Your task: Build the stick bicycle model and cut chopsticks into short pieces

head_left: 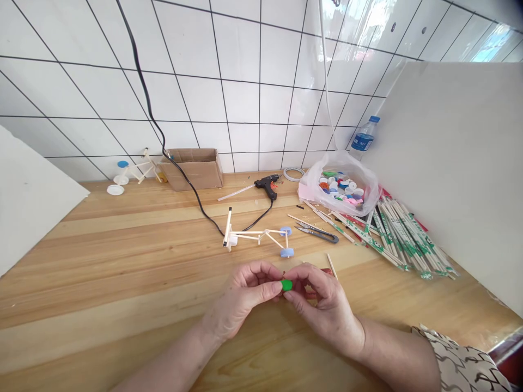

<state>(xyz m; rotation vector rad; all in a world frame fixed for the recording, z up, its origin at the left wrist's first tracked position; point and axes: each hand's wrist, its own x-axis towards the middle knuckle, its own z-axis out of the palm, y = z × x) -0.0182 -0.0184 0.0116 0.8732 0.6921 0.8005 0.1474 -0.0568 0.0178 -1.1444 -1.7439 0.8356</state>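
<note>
My left hand point(253, 296) and my right hand point(321, 302) meet low in the middle of the head view. Between their fingertips is a small green bottle cap point(287, 285), pinched from both sides. A red item point(327, 270) lies partly hidden behind my right hand. Just beyond my hands stands a small tricycle model point(258, 235) made of thin wooden sticks. Two light blue bottle caps point(286, 252) form wheels at its right end, and a white cap shows at its left end. To its right are grey thread snips point(318, 233).
Toward the wall sit a black glue gun point(267, 185) with a cord, a cardboard box point(196, 169), a tape roll point(293, 174) and a bag of bottle caps point(363, 173). Wrapped chopsticks point(404, 234) lie right. Another stick model point(143, 169) stands back left. White boards point(457, 163) flank the table.
</note>
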